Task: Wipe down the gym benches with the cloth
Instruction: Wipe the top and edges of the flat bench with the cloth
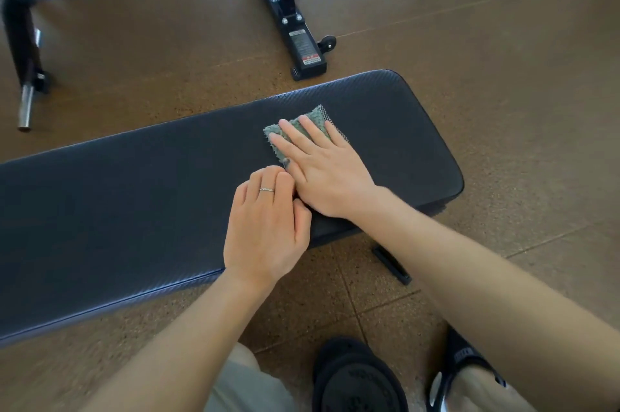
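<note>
Pressing my right hand [323, 173] flat on the green cloth [302, 129], fingers straight and spread, palm down. Cloth was folded into a small pad and lay on the dark padded bench [134, 197], toward its right end, mostly covered by my fingers; only its far corner and left edge showed. My left hand [268, 227] sat just beside the right one, touching its thumb side, fingers curled under against the pad near the cloth's near corner. Couldn't tell whether those fingertips pinched any cloth or just rested on the bench; nothing plainly held. A ring [266, 190] was on one left finger.

Bench ran diagonally across the view, from lower left to upper right, over a brown speckled floor [503, 76]. A second bench frame [288, 15], black with small wheels and a warning label, stood beyond it, well apart from the cloth. My feet in black sandals [355, 378] were at the bottom edge, near the bench's foot [391, 264].
</note>
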Tool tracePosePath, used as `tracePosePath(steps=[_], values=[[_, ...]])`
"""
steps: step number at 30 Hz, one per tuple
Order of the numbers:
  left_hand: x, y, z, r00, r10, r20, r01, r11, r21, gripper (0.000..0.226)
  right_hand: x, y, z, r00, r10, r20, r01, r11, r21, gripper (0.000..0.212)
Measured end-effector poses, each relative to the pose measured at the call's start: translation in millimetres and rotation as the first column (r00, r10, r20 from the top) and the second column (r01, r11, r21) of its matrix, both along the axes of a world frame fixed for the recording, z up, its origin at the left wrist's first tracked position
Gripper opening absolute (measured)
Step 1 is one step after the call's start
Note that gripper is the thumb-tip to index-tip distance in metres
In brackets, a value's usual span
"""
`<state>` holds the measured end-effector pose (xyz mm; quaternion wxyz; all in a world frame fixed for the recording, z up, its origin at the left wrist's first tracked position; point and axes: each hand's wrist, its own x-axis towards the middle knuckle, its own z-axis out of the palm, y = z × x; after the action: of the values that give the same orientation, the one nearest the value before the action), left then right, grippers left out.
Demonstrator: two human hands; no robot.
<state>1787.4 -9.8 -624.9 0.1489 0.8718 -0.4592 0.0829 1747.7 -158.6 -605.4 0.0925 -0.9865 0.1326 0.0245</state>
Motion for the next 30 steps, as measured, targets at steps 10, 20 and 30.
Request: tracePosePath(steps=[10,20,30], values=[[-4,0,3,1.0,-0.019,0.016,0.019,1.0,-0.004,0.036,-80,-67,0,0.834,-0.551,0.011,0.551,0.834,-0.003,0.057],[26,42,14,0.984,0.173,0.048,-0.176,0.983,0.058,0.036,-98,10,-9,0.976,-0.194,0.099,0.203,0.974,-0.096,0.057],[27,44,5,0.979,0.201,0.025,-0.203,0.977,0.069,0.038,-53,76,-10,0.933,-0.338,0.123,0.345,0.937,-0.046,0.058]])
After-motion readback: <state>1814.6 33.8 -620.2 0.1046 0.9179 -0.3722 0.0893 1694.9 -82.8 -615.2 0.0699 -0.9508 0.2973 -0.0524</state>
